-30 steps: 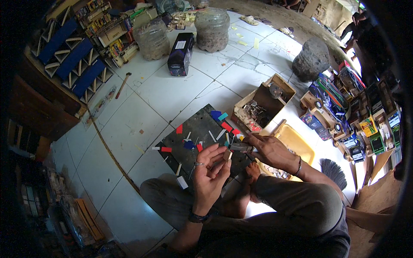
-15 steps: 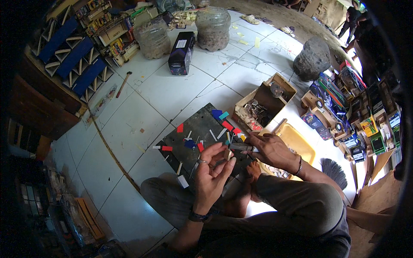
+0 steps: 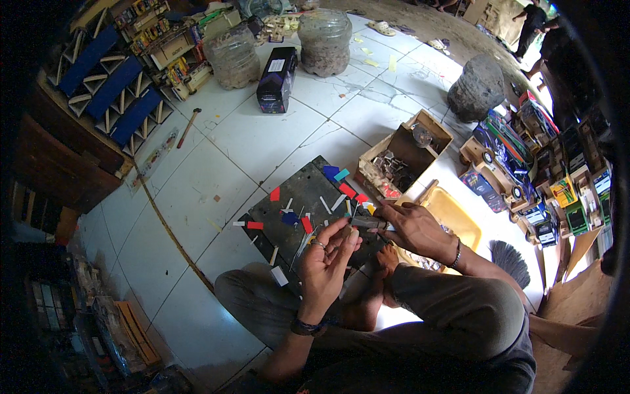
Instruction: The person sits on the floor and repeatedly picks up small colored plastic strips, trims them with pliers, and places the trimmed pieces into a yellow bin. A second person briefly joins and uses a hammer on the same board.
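Note:
Above a dark board (image 3: 305,184) in front of my lap, my left hand (image 3: 326,256) pinches thumb and fingers together. They close on a small wooden piece, now mostly hidden by the fingertips. My right hand (image 3: 425,231) grips a knife (image 3: 365,223) with a flat grey blade pointing left. Its tip is close to the left fingertips; whether it touches the piece I cannot tell. On the board lie red pieces (image 3: 254,226), a blue piece (image 3: 289,218), a teal piece (image 3: 342,175) and several thin white strips (image 3: 325,205).
A wooden box (image 3: 377,180) of metal bits stands beyond the board, with a yellow tray (image 3: 459,217) right of it. Wooden toy trucks (image 3: 499,174) line the right. A hammer (image 3: 189,128), a dark carton (image 3: 276,79) and filled plastic tubs (image 3: 325,49) sit farther off.
My left hand has turned, and its fingers have closed around the wooden piece, hiding most of it. The knife in my right hand has shifted slightly toward the left fingertips.

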Motion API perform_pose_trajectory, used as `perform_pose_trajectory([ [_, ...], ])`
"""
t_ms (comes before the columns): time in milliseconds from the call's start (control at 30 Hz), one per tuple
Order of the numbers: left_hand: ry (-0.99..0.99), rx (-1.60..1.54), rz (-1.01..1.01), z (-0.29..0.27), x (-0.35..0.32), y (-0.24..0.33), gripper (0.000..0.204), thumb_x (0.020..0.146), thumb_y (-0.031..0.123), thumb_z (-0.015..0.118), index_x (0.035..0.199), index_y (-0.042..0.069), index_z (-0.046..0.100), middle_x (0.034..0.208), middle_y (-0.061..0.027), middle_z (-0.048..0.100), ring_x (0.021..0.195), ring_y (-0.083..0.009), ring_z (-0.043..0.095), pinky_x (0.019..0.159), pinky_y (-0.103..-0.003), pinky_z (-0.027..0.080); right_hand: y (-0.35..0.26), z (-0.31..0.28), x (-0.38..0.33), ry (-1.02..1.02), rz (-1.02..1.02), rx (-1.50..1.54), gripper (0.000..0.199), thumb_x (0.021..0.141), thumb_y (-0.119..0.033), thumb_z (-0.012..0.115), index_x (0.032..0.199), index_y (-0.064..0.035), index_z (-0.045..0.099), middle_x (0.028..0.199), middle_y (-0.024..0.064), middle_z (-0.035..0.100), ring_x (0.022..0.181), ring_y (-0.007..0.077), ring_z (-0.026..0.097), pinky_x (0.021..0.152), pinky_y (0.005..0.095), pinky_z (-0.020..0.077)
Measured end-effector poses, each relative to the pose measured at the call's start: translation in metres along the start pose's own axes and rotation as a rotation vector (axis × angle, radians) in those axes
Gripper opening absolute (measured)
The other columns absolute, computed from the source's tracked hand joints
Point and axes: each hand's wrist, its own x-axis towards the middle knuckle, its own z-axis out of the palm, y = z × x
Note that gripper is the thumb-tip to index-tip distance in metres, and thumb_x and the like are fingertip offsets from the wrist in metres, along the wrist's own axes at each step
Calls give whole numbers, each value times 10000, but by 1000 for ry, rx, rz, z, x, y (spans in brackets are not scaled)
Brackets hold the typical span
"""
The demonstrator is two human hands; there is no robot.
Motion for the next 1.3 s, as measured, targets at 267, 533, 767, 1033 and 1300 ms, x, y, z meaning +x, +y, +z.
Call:
perform_pose_trajectory([
  [267,-16,4,-9,0,-1,1,381,1049,127,631,1395,-21,572,1166,-110,707,1039,-146,699,938,-295,579,2,4,0,-17,8,8,397,973,-305,684,1218,0,619,1133,265,696,972,425,691,849,480,558],
  [533,-18,4,9,2,-1,-1,383,1048,120,629,1399,-19,565,1182,-118,699,1046,-154,699,941,-295,581,3,5,-1,-18,17,1,440,972,-300,677,1279,1,585,1094,259,703,965,429,689,829,487,558],
  [767,-21,15,4,1,-1,-1,376,1049,113,624,1393,-27,563,1190,-124,693,1047,-162,702,938,-302,587,4,6,-1,-11,12,-16,456,978,-309,671,1296,4,575,1071,256,703,942,429,690,818,490,553],
  [1033,-10,8,9,2,-1,-2,370,1051,124,623,1383,-31,574,1181,-122,695,1041,-162,705,925,-298,592,6,9,-3,-6,1,30,402,1006,-327,592,1263,-24,531,983,261,657,952,467,656,796,528,537],
  [1300,-11,36,21,2,-1,-2,372,1053,131,623,1388,-23,575,1196,-126,697,1033,-159,707,922,-294,591,5,9,-3,-98,64,6,531,987,-303,658,1392,11,521,1136,274,688,1013,437,677,871,498,542],
])
